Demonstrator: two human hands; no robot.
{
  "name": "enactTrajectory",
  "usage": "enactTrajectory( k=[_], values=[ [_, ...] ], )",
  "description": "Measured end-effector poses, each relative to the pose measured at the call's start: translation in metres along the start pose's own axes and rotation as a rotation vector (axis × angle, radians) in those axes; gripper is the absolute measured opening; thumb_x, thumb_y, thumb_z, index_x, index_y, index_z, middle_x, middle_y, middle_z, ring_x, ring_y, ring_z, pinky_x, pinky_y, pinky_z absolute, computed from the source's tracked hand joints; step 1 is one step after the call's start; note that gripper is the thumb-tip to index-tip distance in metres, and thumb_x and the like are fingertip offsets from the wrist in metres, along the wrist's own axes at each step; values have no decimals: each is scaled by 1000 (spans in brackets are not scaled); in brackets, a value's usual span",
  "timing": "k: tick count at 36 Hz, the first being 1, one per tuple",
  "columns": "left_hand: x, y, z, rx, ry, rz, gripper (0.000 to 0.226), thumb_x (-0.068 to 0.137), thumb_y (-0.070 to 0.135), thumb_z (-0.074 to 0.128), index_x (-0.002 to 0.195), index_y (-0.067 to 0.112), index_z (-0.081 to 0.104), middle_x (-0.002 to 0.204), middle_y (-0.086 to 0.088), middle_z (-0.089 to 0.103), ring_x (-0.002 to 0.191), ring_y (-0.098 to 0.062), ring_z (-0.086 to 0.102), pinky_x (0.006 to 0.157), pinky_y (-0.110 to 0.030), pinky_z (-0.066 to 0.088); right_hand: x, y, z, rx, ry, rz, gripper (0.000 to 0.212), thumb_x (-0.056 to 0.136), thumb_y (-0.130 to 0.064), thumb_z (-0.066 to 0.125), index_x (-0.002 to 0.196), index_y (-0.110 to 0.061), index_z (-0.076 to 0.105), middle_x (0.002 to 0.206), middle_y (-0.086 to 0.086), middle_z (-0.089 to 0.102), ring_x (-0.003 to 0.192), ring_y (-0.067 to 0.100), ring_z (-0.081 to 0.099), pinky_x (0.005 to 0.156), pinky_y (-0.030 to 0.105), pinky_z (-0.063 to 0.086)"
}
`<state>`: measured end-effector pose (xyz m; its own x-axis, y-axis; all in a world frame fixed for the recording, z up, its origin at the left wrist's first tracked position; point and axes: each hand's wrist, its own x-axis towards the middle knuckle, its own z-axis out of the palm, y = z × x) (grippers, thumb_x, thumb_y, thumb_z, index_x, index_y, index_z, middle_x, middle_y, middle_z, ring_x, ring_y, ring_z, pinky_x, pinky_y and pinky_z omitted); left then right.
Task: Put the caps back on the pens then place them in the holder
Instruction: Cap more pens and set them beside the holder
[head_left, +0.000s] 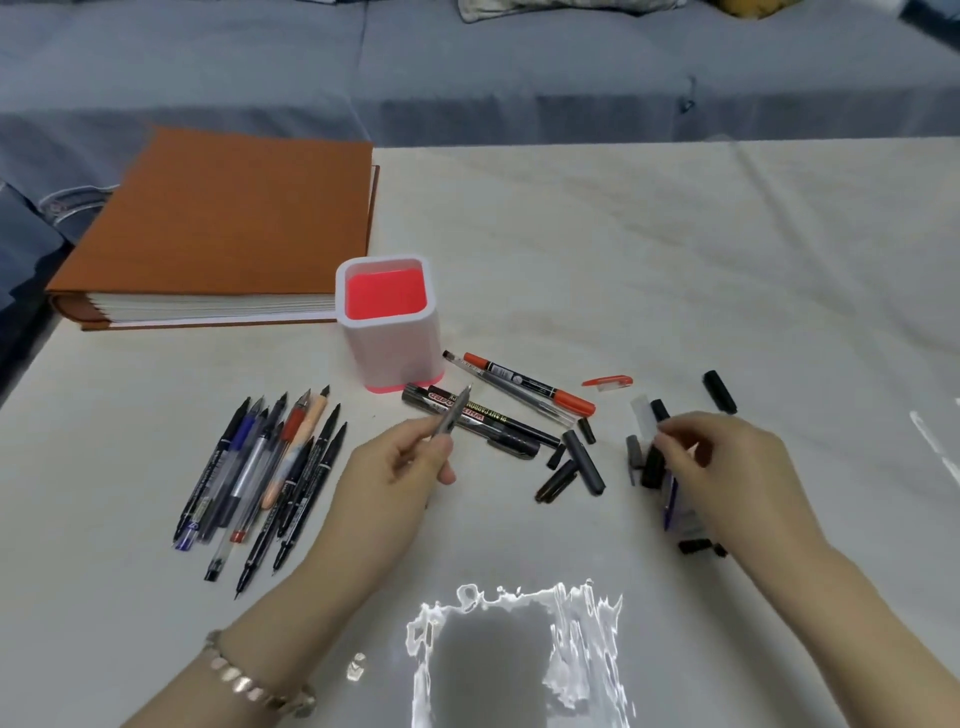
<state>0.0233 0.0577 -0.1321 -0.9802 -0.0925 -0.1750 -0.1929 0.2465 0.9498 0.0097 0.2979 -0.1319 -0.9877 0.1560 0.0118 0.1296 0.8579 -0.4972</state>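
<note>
At the far left lies an orange album (218, 228), and nearer, a bundle of uncapped pens (260, 478) fans out on the cloth with tips pointing far. To its right stands the holder (389, 358), a white tub with a pink interior. Its bare pink floor shows and no pen is in it.

Just near of the holder, the left hand (395, 467) pinches a slim grey pen (457, 413) by its lower barrel, tip raised toward the holder. The pen looks light, stiff and smooth, so a grip at mid-barrel should steady it best while the cap is pressed on.

Behind it lie a black marker (483, 421) and an orange marker (530, 384), with loose black caps (582, 462) just to the right. An orange cap (608, 382) sits apart, farther off.

The right hand (727, 462) hangs over a second cluster of caps (649, 457), fingers curled down among them. Whether they have closed on one cannot be told. The caps are small and probably slippery, best taken by their sides. One black cap (719, 392) lies alone at the far right.
</note>
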Motion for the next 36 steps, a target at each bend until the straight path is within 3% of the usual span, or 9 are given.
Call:
enactTrajectory(
  k=[4, 10, 12, 16, 19, 23, 28, 31, 36],
  values=[
    [-7, -5, -6, 50, -9, -61, 21, 87, 11, 56, 84, 31, 58, 56, 11, 67, 43, 3, 46, 54, -19, 41, 14, -1, 15, -191, -126, 41, 22, 86, -25, 55, 105, -15, 61, 96, 4, 65, 88, 26, 59, 67, 30, 42],
    [-12, -5, -14, 19, -22, -80, 15, 83, 5, 59, 82, 20, 58, 62, 5, 72, 46, 2, 51, 50, -8, 42, 18, -12, 33, -257, -200, 51, 20, 84, -18, 53, 102, -10, 58, 97, 8, 64, 90, 28, 58, 65, 30, 42],
    [-13, -3, -15, 17, -24, -69, 16, 83, 4, 60, 81, 20, 60, 64, 3, 72, 48, 0, 52, 51, -8, 43, 17, -14, 32, -164, -193, 75, 21, 82, -18, 54, 101, -11, 61, 95, 8, 66, 88, 26, 59, 62, 26, 39],
    [-14, 0, -15, 55, -25, -42, 19, 80, 7, 64, 79, 26, 63, 71, 3, 72, 53, -3, 56, 63, -20, 48, 11, -22, 19, 276, -115, 92, 11, 79, -9, 57, 70, -10, 63, 79, 11, 66, 74, 22, 60, 60, 24, 40],
    [-17, 3, -14, 99, -32, -26, 23, 78, 10, 65, 77, 34, 64, 77, 1, 71, 63, -10, 59, 71, -36, 51, 1, -37, 3, 699, -141, 104, 11, 82, -2, 60, 88, -7, 68, 71, 9, 64, 56, 8, 58, 55, 9, 47],
    [-22, 6, -13, 122, -55, -9, 25, 78, 14, 66, 80, 39, 62, 78, 5, 69, 63, -6, 58, 72, -34, 52, -11, -54, -10, 1095, -132, 136, 13, 84, 4, 56, 88, -4, 66, 71, 2, 73, 66, 8, 69, 60, 9, 50],
    [-25, 10, -12, 112, -79, 9, 24, 78, 14, 66, 81, 38, 63, 78, 5, 68, 64, -9, 58, 69, -30, 51, -22, -68, -10, 1240, -131, 191, 13, 83, 1, 56, 85, -8, 66, 75, 11, 68, 64, 11, 70, 56, 11, 51],
    [-27, 11, -12, 108, -82, 31, 25, 78, 14, 66, 82, 39, 63, 79, 7, 67, 67, -12, 58, 67, -25, 49, -27, -72, -3, 1196, -137, 186, 15, 80, 2, 60, 86, -11, 66, 62, 3, 69, 58, 11, 68, 53, 14, 52],
    [-30, 13, -12, 159, -91, 83, 26, 78, 14, 67, 82, 40, 62, 83, 12, 65, 68, -7, 58, 61, -10, 45, -34, -74, 8, 1143, -176, 175, 17, 82, -2, 58, 83, -17, 68, 62, 4, 72, 59, 13, 66, 56, 17, 53]
  ],
)
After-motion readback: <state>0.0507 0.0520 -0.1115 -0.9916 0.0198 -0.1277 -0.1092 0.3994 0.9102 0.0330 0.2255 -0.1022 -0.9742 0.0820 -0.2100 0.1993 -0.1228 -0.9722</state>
